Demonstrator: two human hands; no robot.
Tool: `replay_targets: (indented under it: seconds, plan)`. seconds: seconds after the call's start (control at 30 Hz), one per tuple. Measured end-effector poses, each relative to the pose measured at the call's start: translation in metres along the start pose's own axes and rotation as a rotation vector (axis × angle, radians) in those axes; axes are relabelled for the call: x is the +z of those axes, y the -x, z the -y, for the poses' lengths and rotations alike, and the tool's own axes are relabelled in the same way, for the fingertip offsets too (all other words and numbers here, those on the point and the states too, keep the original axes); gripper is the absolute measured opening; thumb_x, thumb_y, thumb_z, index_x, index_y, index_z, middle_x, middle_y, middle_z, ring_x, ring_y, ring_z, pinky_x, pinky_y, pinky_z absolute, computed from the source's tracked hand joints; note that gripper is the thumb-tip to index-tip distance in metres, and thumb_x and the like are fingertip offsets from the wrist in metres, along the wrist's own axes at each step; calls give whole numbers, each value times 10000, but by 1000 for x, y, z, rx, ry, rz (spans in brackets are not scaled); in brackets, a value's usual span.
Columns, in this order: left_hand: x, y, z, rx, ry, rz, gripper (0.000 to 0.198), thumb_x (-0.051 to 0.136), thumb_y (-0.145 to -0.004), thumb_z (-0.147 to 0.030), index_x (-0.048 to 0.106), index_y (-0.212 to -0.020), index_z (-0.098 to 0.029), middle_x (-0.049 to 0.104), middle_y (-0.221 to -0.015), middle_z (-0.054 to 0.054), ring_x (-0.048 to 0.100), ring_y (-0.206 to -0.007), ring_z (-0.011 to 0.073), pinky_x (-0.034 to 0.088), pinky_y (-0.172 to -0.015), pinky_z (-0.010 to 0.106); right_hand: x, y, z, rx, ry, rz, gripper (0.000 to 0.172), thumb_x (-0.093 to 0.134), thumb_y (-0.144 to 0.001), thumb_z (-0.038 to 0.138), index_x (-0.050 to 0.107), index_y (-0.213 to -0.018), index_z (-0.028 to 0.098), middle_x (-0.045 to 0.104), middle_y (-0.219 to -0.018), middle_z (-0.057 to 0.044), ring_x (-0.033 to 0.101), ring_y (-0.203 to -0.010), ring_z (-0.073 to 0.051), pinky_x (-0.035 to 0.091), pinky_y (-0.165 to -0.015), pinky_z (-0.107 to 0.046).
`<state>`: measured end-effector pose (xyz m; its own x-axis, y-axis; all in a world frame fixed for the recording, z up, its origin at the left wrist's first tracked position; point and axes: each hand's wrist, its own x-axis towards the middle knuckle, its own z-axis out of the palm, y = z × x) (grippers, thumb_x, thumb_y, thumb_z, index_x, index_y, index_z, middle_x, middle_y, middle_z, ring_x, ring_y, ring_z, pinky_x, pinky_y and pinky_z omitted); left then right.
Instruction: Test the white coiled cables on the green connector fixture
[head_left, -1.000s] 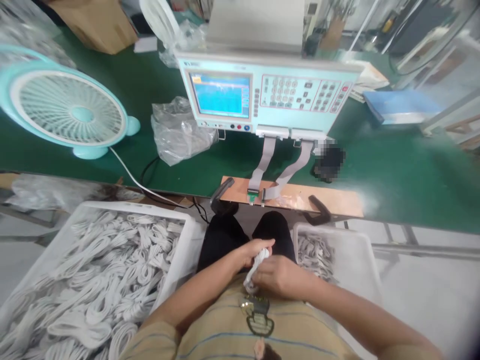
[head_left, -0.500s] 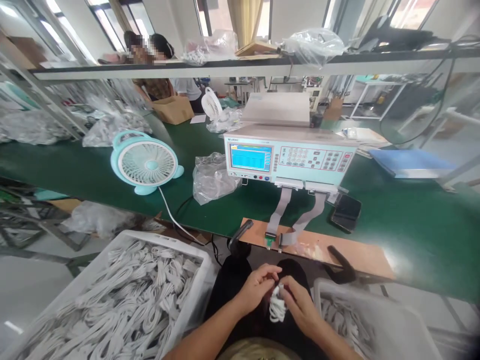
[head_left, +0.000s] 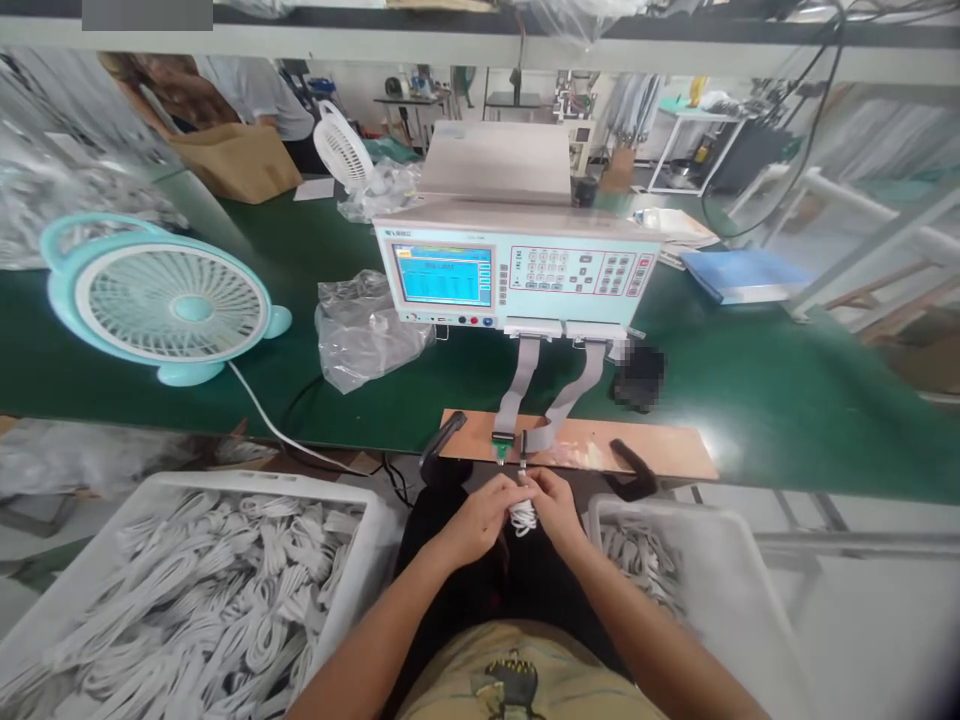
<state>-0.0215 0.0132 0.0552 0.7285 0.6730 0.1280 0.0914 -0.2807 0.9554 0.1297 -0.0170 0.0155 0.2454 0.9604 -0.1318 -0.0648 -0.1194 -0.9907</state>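
Observation:
My left hand (head_left: 480, 515) and my right hand (head_left: 553, 506) meet just below the front edge of the wooden board (head_left: 645, 448), both pinched on one coiled white cable (head_left: 523, 516). The cable's ends are raised close to the two connectors (head_left: 510, 447) at the board's edge, where grey ribbon leads (head_left: 525, 375) run up to the pale blue tester (head_left: 517, 270) with its lit screen. Whether the cable ends touch the connectors I cannot tell.
A white crate (head_left: 195, 590) full of coiled white cables stands at my left, a second crate (head_left: 675, 560) with fewer cables at my right. On the green bench (head_left: 750, 390) are a blue fan (head_left: 161, 300), a plastic bag (head_left: 364, 330), black clamps (head_left: 634, 470) and a blue folder (head_left: 742, 275).
Both hands have lifted the coiled cable from my lap up and forward to the connectors at the board's edge. The view has swung up and then settled on the tester.

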Motion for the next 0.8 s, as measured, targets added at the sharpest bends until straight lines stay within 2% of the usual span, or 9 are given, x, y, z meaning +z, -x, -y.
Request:
replay_targets:
  seconds: [0.07,0.13,0.23,0.3,0.4,0.5,0.6,0.7,0.8]
  plan:
    - [-5,-3,-2,-67,12,-47,323,419,-826,-201,633,-1062,-253,580,-957,72,528,-907,181,405,-862,308,3,0,1,-2,-17,-32,229,588,-731,387,605,-707,160,550,-593,21,482,-561,-124,391,-568,-243]
    - [-6,-3,1,-169,53,-165,258,483,-790,-224,668,-970,-236,610,-901,64,547,-842,180,424,-827,299,6,0,1,-12,-32,-58,232,588,-733,393,607,-721,162,564,-613,15,495,-580,-129,402,-584,-246]
    - [0,-2,13,-324,202,-322,199,557,-739,-270,665,-887,-192,625,-814,51,557,-669,154,471,-662,272,9,1,0,-20,-39,-90,235,583,-741,395,593,-712,161,556,-613,15,493,-580,-125,403,-583,-241]
    - [6,-2,22,-409,349,-386,212,594,-709,-296,634,-872,-167,615,-710,30,538,-559,132,470,-553,254,10,2,0,-23,-46,-103,232,581,-745,390,584,-705,161,541,-607,21,482,-569,-117,398,-572,-234]
    - [14,-2,30,-489,515,-448,228,622,-689,-316,596,-847,-154,563,-555,-16,503,-457,110,450,-481,236,10,5,5,-9,-63,-98,226,587,-745,383,574,-694,163,524,-597,29,465,-552,-106,387,-550,-225]
    - [16,-3,31,-513,523,-463,230,609,-704,-369,580,-769,-150,530,-484,-32,473,-397,97,404,-431,215,10,6,12,43,-69,-103,237,613,-720,394,582,-678,164,521,-573,31,452,-521,-101,378,-514,-223]
    - [13,-4,27,-493,444,-398,294,568,-728,-441,555,-671,-153,524,-499,-24,475,-409,96,378,-431,208,12,4,16,138,-167,-121,259,656,-671,409,595,-664,157,532,-541,25,442,-469,-98,363,-463,-227]
    - [8,-5,22,-454,411,-320,318,521,-759,-463,553,-663,-161,539,-578,-8,487,-493,105,389,-490,214,15,0,17,251,-345,-143,274,714,-604,396,599,-637,149,537,-501,23,447,-430,-97,360,-441,-234]
    - [5,-8,19,-377,344,-370,275,523,-768,-408,578,-652,-164,542,-689,10,489,-640,125,397,-596,216,18,-3,16,288,-449,-170,266,750,-560,369,607,-611,151,553,-497,23,472,-435,-102,390,-468,-247]
